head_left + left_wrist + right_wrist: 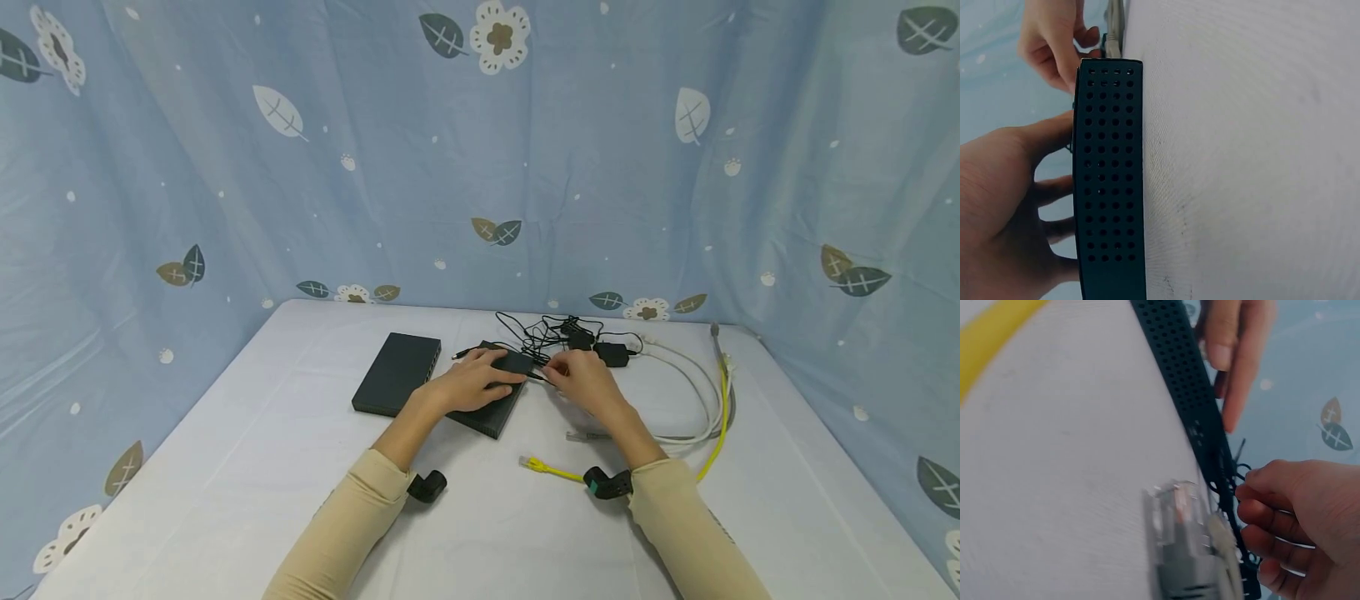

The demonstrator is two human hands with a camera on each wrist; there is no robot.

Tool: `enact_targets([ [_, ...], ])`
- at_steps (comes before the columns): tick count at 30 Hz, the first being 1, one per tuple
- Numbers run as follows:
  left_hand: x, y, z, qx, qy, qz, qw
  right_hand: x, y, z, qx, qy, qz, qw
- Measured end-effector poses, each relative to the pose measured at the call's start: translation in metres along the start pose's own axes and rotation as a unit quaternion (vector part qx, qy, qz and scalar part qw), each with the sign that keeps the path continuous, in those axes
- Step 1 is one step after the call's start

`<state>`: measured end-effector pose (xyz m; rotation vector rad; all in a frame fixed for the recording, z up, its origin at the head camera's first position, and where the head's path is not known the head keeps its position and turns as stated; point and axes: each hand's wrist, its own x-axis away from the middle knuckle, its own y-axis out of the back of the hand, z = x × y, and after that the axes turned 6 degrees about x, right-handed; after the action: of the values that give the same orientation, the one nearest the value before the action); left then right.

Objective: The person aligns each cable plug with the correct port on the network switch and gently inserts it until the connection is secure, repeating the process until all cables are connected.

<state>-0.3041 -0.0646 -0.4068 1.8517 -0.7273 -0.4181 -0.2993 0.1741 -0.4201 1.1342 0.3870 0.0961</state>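
Observation:
My left hand (474,383) rests on top of a black network switch (482,418), its fingers spread over the lid. In the left wrist view the switch's perforated side (1110,162) faces the camera. Beside the switch's right edge, my right hand (588,379) pinches a thin black power cord (536,376), whose end points toward the switch. Whether that end touches the switch cannot be made out. Blurred in the right wrist view, a clear-tipped network plug (1179,531) lies close to the camera, apart from the right hand.
A second black switch (397,372) lies to the left. Behind the hands are tangled black cords (558,329) and a power adapter (612,354). White and grey network cables (705,392) curve on the right, with a yellow cable (555,470) nearer the front.

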Motion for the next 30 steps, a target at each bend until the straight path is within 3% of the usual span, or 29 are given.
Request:
enact_targets([
  [10,0.002,0.000,-0.004,-0.034,0.000,0.030,0.9990,-0.001,0.012,-0.010,0.003,-0.029,-0.012,0.9995],
  [20,0.004,0.003,-0.012,-0.028,0.031,0.041,0.9982,-0.001,0.014,-0.012,0.012,-0.021,-0.026,0.9994],
  [30,0.006,0.005,-0.028,-0.099,0.073,0.039,0.9916,0.000,0.015,-0.013,0.010,-0.022,-0.028,0.9993],
])
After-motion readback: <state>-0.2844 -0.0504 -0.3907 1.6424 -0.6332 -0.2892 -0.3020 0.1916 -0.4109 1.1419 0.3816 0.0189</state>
